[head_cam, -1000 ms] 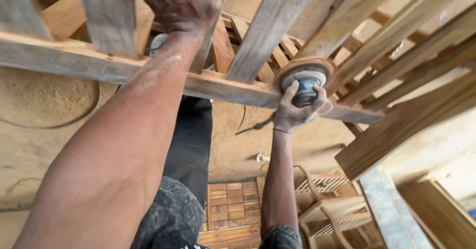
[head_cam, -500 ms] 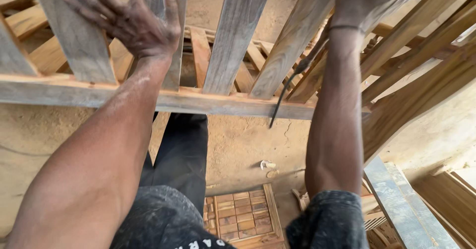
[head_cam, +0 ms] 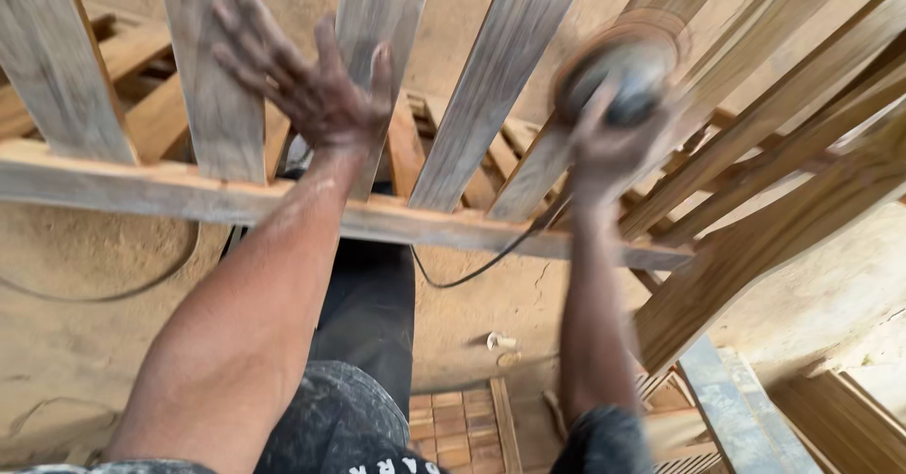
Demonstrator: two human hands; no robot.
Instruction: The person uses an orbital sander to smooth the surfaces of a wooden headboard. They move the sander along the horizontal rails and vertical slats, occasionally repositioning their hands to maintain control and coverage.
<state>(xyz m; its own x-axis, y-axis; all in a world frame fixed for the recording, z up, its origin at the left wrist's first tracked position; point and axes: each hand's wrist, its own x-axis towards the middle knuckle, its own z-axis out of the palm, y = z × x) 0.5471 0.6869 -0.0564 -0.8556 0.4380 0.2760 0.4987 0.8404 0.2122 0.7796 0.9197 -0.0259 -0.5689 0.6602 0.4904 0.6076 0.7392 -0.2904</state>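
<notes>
At the far left, the pale wooden slatted frame [head_cam: 123, 186], a long cross rail carrying upright slats, leans toward the camera over a dusty sand-coloured floor [head_cam: 75, 276]. The left hand [head_cam: 311, 92] lies flat against one of the upright slats [head_cam: 222, 106], fingers [head_cam: 247, 21] spread wide and holding nothing. Half a second ago it braced in much the same spot, and a second ago it gripped higher, near the frame's top edge, so it has settled into a steady prop.

Below the rail, dark dusty trousers [head_cam: 368, 323] and a small panel of brown wooden tiles [head_cam: 453, 427] show on the floor.

Further right, a thin black cable [head_cam: 491, 262] hangs under the rail and runs up to the round grey-and-tan electric disc sander [head_cam: 618, 73]. The right hand [head_cam: 613, 143] holds the sander from below, fingers wrapped around its body, though heavy motion blur hides their exact placement. A second ago the sander pressed on the cross rail; now it sits higher, against a slanted slat, so the sanding has moved from rail to slats.

At the far right lean more bare timber slats [head_cam: 783, 228].
</notes>
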